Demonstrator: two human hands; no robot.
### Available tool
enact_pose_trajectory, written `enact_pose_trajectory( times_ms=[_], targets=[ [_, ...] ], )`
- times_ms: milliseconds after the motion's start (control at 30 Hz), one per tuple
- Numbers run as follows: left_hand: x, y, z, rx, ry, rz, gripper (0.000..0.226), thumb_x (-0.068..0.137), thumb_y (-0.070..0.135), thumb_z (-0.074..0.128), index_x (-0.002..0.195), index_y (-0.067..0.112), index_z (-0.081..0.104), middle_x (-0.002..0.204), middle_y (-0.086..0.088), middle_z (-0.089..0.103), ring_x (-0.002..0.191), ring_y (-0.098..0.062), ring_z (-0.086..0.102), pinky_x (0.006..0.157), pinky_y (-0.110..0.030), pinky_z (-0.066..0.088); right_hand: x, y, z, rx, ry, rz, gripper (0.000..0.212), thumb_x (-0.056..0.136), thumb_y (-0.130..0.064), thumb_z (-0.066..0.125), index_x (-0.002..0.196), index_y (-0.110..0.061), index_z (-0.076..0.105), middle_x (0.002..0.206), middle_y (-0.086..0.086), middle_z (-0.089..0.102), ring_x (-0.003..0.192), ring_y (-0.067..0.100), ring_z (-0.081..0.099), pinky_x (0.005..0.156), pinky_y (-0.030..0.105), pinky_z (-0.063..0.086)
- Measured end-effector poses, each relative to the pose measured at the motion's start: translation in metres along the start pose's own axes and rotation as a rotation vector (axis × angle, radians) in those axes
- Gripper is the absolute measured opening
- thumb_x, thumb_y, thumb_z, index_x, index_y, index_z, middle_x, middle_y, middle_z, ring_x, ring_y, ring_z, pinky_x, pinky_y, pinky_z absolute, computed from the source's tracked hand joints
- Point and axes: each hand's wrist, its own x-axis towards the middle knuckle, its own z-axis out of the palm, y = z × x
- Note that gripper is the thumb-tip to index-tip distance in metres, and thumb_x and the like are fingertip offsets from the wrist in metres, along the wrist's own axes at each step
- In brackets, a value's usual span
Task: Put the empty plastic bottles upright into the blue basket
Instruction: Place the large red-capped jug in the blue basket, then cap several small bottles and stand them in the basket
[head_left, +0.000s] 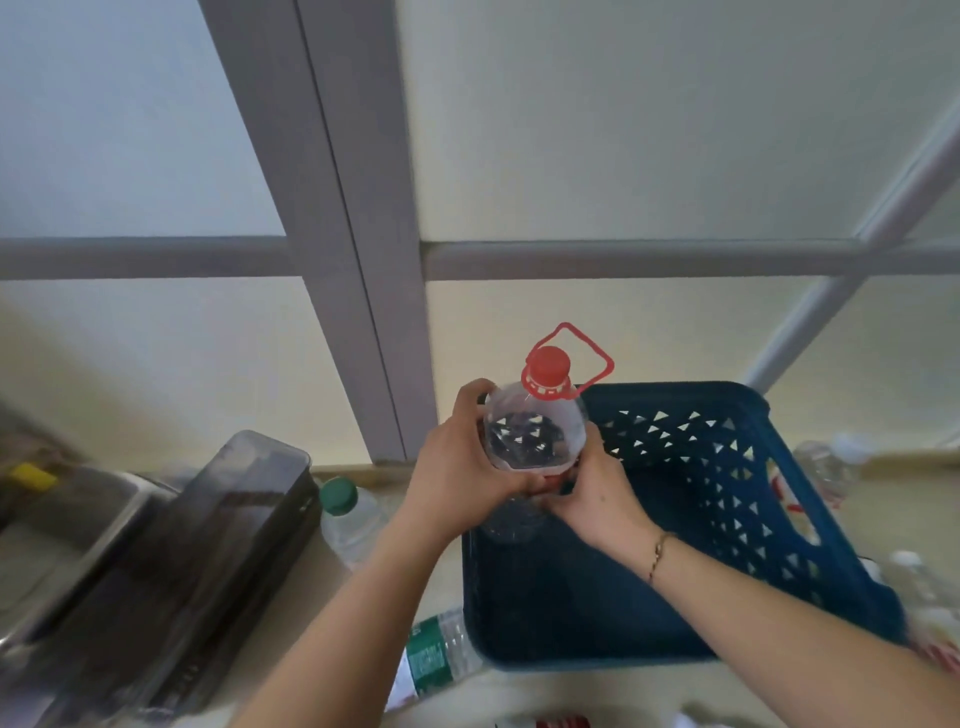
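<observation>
A large clear plastic bottle (535, 431) with a red cap and red carry handle stands upright over the far left corner of the blue basket (727, 519). My left hand (467, 457) grips its left side and my right hand (592, 493) holds its lower right side. The basket's floor is otherwise bare. A green-capped bottle (350, 517) stands left of the basket. A green-labelled bottle (434, 660) lies on the counter at the basket's near left corner. More clear bottles (831, 467) lie right of the basket.
A dark rectangular box (208, 561) and a steel sink (67, 530) sit at the left. Behind the counter is a frosted window with grey frames (363, 260). Other bottles (919, 587) crowd the right edge.
</observation>
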Motion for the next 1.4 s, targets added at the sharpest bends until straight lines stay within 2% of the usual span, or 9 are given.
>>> enact_pose_trajectory(
  times_ms=[167, 333, 567, 733, 800, 900, 1033, 1200, 1400],
  targets=[
    [0.006, 0.008, -0.009, 0.039, -0.082, -0.078, 0.106, 0.065, 0.031, 0.092, 0.146, 0.025, 0.024, 0.123, 0.006, 0.061, 0.097, -0.008, 0.056, 0.064, 0.0, 0.035, 0.002, -0.005, 0.002, 0.003, -0.012, -0.008, 0.085, 0.066, -0.015, 0.086, 0.131, -0.027, 0.032, 0.111, -0.007, 0.062, 0.098, 0.015, 0.066, 0.081, 0.036, 0.059],
    [-0.009, 0.011, -0.008, 0.146, 0.039, -0.065, 0.089, 0.074, 0.029, 0.085, 0.146, 0.025, 0.033, 0.135, 0.003, 0.06, 0.122, -0.02, 0.059, 0.088, -0.026, 0.046, 0.001, -0.007, 0.002, -0.06, -0.047, -0.024, 0.09, 0.07, -0.016, 0.086, 0.137, -0.031, 0.027, 0.127, -0.003, 0.058, 0.11, 0.018, 0.062, 0.091, 0.04, 0.056],
    [-0.064, -0.006, -0.04, 0.31, 0.375, -0.1, 0.067, 0.082, 0.034, 0.079, 0.141, 0.027, 0.047, 0.147, 0.004, 0.047, 0.138, -0.018, 0.037, 0.112, -0.036, 0.034, -0.013, 0.0, -0.034, -0.17, -0.187, -0.009, 0.094, 0.075, -0.03, 0.082, 0.148, -0.028, 0.023, 0.133, 0.002, 0.057, 0.104, 0.019, 0.061, 0.091, 0.035, 0.051],
    [-0.074, -0.041, -0.039, 0.197, 0.476, -0.391, 0.074, 0.083, 0.036, 0.078, 0.145, 0.018, 0.041, 0.141, -0.007, 0.054, 0.129, -0.026, 0.05, 0.105, -0.041, 0.043, -0.05, 0.009, -0.063, -0.119, -0.117, -0.08, 0.075, 0.079, -0.035, 0.077, 0.142, -0.034, 0.036, 0.123, -0.009, 0.061, 0.102, 0.007, 0.063, 0.083, 0.027, 0.047],
    [-0.071, -0.053, -0.035, 0.113, 0.495, -0.463, 0.055, 0.087, 0.033, 0.075, 0.134, 0.017, 0.052, 0.12, -0.007, 0.064, 0.117, -0.029, 0.058, 0.09, -0.035, 0.046, -0.062, 0.005, -0.071, -0.08, -0.097, -0.117, 0.072, 0.079, -0.034, 0.077, 0.14, -0.036, 0.039, 0.12, -0.014, 0.062, 0.102, 0.003, 0.063, 0.086, 0.031, 0.052],
    [-0.068, -0.063, -0.036, 0.09, 0.546, -0.474, 0.023, 0.088, 0.029, 0.073, 0.105, 0.016, 0.063, 0.092, -0.001, 0.064, 0.096, -0.031, 0.063, 0.074, -0.029, 0.038, -0.076, -0.003, -0.079, -0.046, -0.104, -0.155, 0.068, 0.08, -0.034, 0.076, 0.139, -0.039, 0.041, 0.118, -0.02, 0.061, 0.103, 0.0, 0.062, 0.088, 0.031, 0.054],
    [-0.072, -0.056, -0.045, 0.177, 0.56, -0.464, 0.023, 0.088, 0.034, 0.071, 0.104, 0.02, 0.062, 0.097, -0.006, 0.068, 0.095, -0.034, 0.062, 0.075, -0.035, 0.044, -0.094, -0.014, -0.086, -0.057, -0.111, -0.229, 0.062, 0.08, -0.041, 0.072, 0.133, -0.047, 0.043, 0.116, -0.025, 0.06, 0.103, -0.007, 0.06, 0.091, 0.031, 0.053],
    [-0.09, 0.009, -0.074, 0.248, 0.707, -0.252, 0.024, 0.088, 0.034, 0.07, 0.109, 0.027, 0.061, 0.096, 0.004, 0.066, 0.094, -0.028, 0.063, 0.074, -0.034, 0.043, -0.111, -0.047, -0.097, -0.06, -0.151, -0.377, 0.057, 0.08, -0.048, 0.067, 0.132, -0.05, 0.045, 0.117, -0.03, 0.059, 0.109, -0.01, 0.056, 0.094, 0.027, 0.051],
    [-0.107, 0.125, -0.098, -0.135, 0.64, 0.319, 0.02, 0.076, 0.038, 0.075, 0.093, 0.048, 0.068, 0.095, 0.017, 0.076, 0.094, -0.014, 0.072, 0.084, -0.034, 0.054, -0.11, -0.122, -0.118, 0.119, -0.125, -0.567, 0.076, 0.071, -0.056, 0.074, 0.138, -0.048, 0.038, 0.133, -0.025, 0.051, 0.115, -0.001, 0.054, 0.099, 0.027, 0.047]
  ],
)
